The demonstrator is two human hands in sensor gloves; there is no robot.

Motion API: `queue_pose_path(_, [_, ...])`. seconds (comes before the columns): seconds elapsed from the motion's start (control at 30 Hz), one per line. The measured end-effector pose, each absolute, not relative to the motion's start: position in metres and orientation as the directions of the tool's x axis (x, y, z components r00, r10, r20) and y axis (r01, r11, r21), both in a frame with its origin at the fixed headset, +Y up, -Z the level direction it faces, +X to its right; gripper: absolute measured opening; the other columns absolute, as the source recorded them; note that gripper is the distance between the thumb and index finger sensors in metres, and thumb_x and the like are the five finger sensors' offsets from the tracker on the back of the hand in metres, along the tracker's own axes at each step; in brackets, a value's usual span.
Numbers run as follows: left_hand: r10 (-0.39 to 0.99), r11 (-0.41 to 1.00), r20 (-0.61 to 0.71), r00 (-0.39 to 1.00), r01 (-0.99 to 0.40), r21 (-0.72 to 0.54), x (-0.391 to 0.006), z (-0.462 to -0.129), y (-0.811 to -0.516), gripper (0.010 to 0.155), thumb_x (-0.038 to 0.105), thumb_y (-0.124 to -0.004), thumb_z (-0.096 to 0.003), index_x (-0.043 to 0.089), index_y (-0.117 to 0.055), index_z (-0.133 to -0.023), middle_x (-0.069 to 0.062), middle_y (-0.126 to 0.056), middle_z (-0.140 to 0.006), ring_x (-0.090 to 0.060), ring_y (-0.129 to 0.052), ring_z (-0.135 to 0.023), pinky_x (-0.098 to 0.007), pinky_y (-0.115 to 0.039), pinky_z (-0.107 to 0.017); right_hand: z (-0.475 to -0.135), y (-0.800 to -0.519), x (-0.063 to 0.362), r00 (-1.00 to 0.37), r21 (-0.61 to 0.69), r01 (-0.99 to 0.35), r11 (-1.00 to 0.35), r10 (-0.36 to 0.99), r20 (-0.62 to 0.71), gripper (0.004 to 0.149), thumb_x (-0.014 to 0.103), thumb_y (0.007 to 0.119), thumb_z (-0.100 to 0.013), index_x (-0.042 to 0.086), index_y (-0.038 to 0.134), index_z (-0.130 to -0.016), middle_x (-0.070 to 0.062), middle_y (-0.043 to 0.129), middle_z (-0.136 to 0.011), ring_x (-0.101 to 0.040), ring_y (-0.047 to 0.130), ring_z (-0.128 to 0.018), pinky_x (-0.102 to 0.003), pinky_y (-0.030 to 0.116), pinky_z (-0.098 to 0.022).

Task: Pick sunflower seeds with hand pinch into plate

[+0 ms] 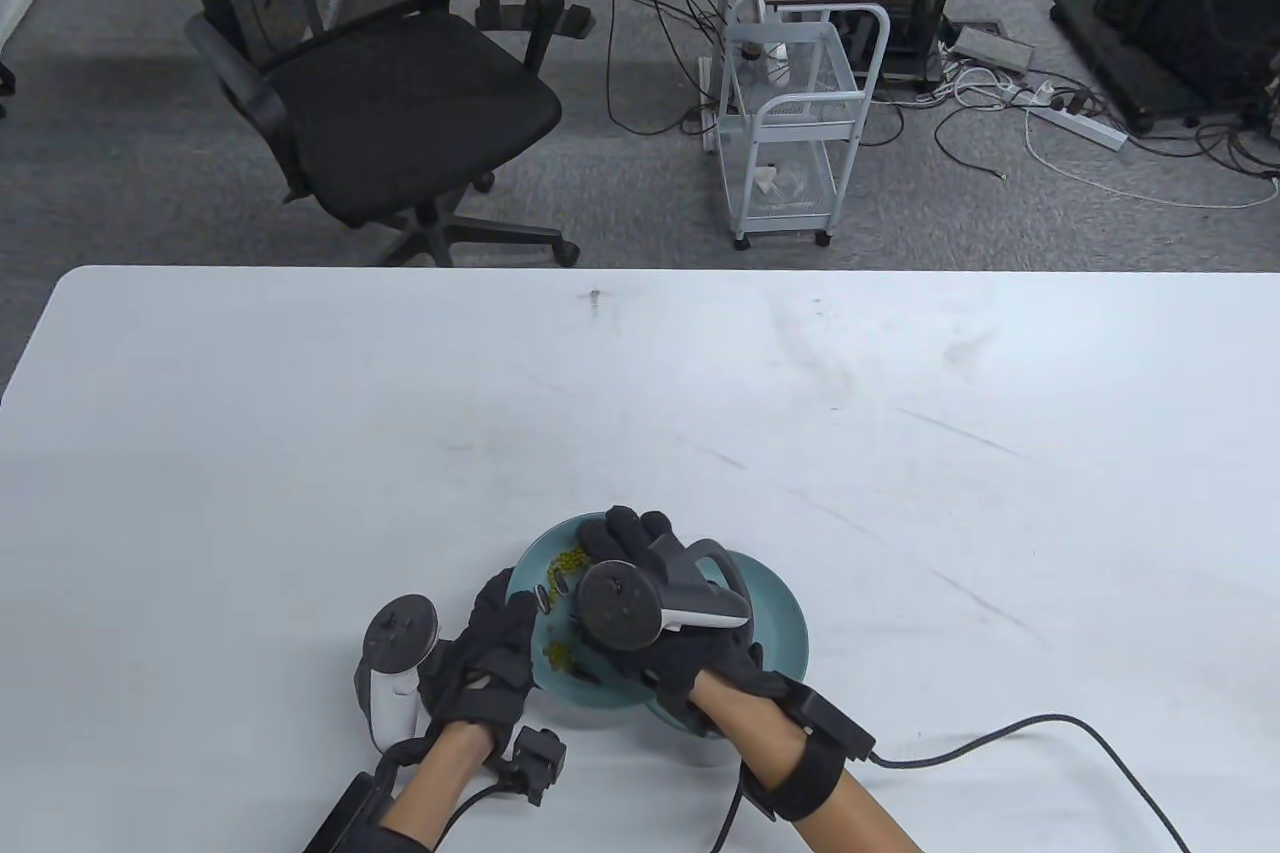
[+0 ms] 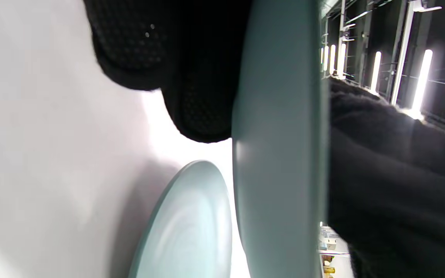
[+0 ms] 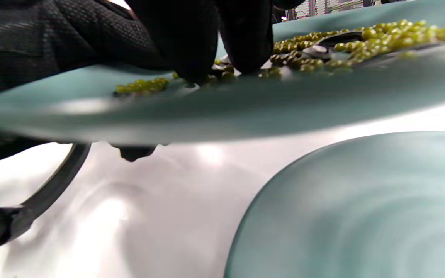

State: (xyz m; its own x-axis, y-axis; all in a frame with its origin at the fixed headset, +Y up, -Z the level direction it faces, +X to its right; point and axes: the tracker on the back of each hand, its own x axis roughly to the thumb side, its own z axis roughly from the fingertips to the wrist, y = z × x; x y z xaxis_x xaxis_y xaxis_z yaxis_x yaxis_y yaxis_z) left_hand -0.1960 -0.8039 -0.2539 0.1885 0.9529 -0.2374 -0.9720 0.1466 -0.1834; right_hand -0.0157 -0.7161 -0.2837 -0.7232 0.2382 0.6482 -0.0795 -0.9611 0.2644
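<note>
The left hand (image 1: pixel 487 661) grips the rim of the upper plate (image 1: pixel 560 683), holding it lifted and tilted above the table (image 1: pixel 900 453). The right hand (image 1: pixel 650 613) reaches over this plate, fingertips (image 3: pixel 195 73) drawn close together and touching its surface among the seeds (image 3: pixel 361 38); whether a seed is pinched cannot be told. A second plate (image 3: pixel 361 208) lies just beside, partly beneath the first.

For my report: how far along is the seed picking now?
Done: nothing yet; the lower plate shows no seeds where visible. In hand: the left hand holds up the upper plate of green beans and dark seeds; the right hand fingertips reach among them. Left: the transfers.
</note>
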Motion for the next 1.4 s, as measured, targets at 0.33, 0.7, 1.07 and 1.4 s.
queue_pose_path(0.33, [0.956, 0.138, -0.225, 0.187, -0.966, -0.218, -0.189, -0.252, -0.803, 0.051, 0.039, -0.056, -0.06, 0.019, -0.037, -0.103, -0.006, -0.083, -0.083, -0.017, -0.105, -0.049, -0.035, -0.086, -0.039, -0.283, -0.716, -0.013, -0.724, 0.267, -0.072, -0.961, 0.234, 0.649, 0.04, 0.018, 0.089, -0.056, -0.009, 0.083, -0.085, -0.035, 0.04, -0.112, -0.066, 0.028, -0.099, -0.077, 0.024, -0.065])
queue_pose_path(0.7, [0.957, 0.127, -0.228, 0.18, -0.966, -0.227, -0.187, -0.251, -0.804, 0.051, 0.039, -0.056, -0.0599, 0.018, -0.038, -0.103, -0.006, -0.084, -0.083, -0.017, -0.105, -0.048, -0.036, -0.086, -0.038, -0.283, -0.714, -0.011, -0.736, 0.238, -0.075, -0.968, 0.215, 0.642, 0.034, 0.019, 0.088, -0.057, -0.003, 0.088, -0.082, -0.032, 0.048, -0.113, -0.065, 0.039, -0.099, -0.077, 0.031, -0.066])
queue_pose_path(1.07, [0.958, 0.14, -0.212, 0.194, -0.96, -0.243, -0.185, -0.251, -0.804, 0.051, 0.039, -0.057, -0.0598, 0.019, -0.039, -0.103, -0.006, -0.085, -0.082, -0.017, -0.105, -0.048, -0.036, -0.086, -0.038, -0.284, -0.719, -0.011, -0.713, 0.245, -0.098, -0.965, 0.24, 0.658, 0.043, 0.018, 0.089, -0.056, 0.001, 0.077, -0.093, -0.033, 0.046, -0.114, -0.064, 0.044, -0.099, -0.076, 0.035, -0.066])
queue_pose_path(1.4, [0.957, 0.142, -0.214, 0.195, -0.96, -0.24, -0.185, -0.252, -0.805, 0.051, 0.039, -0.057, -0.0598, 0.019, -0.039, -0.103, -0.006, -0.084, -0.082, -0.018, -0.105, -0.048, -0.036, -0.086, -0.037, -0.281, -0.72, -0.012, -0.685, 0.24, -0.099, -0.966, 0.242, 0.687, 0.035, 0.017, 0.088, -0.056, 0.0, 0.084, -0.086, -0.032, 0.048, -0.114, -0.064, 0.045, -0.099, -0.077, 0.035, -0.067])
